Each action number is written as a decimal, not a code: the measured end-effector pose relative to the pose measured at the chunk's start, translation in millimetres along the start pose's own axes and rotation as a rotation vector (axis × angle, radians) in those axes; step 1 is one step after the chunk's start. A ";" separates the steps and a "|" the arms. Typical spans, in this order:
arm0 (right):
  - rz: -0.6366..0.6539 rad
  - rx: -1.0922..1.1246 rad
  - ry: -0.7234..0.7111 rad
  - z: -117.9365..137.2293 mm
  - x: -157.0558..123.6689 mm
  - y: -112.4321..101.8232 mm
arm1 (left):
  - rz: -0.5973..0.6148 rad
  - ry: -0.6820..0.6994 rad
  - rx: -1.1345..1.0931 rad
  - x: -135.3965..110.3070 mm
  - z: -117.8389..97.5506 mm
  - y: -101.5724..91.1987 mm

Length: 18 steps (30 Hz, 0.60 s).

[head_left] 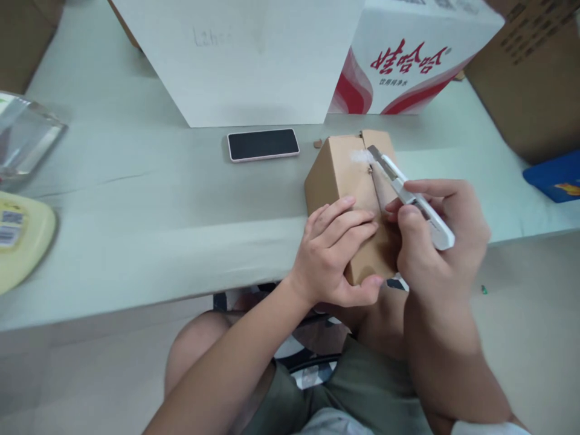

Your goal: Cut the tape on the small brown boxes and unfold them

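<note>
The box [347,169] sits at the front edge of the tabletop [136,241]; the left hand [330,257] clasps its near end, fingers across the top; the right hand [426,260] grips a knife [421,207], its blade pointing at the tape [361,156] along the seam, contact unclear; a phone [263,144] lies beyond to the left; a white carton [408,42] with red print stands behind.

Pale green table [181,199], light grey floor [534,326] below
</note>
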State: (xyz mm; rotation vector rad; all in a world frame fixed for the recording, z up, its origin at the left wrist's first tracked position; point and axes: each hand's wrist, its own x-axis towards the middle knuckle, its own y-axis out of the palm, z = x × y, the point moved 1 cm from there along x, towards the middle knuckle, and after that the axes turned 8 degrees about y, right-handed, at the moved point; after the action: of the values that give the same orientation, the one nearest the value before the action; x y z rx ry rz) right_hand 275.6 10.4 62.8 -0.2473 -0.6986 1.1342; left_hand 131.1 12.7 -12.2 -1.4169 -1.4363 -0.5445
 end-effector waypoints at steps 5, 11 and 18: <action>0.036 -0.035 -0.027 0.2 -0.6 2.2 | 0.002 -0.008 -0.041 -2.9 1.4 -0.6; 0.052 -0.052 -0.033 5.0 -1.4 3.0 | 0.008 -0.002 -0.046 -4.4 3.1 -1.0; -0.019 0.007 0.012 2.7 2.1 2.4 | 0.003 -0.008 -0.067 -3.2 2.3 -1.0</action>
State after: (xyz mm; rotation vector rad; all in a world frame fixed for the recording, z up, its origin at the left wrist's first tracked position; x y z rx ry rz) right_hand 272.6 12.9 64.4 -0.2409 -0.6847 1.1162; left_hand 128.8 12.9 -15.5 -1.4751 -1.4330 -0.5904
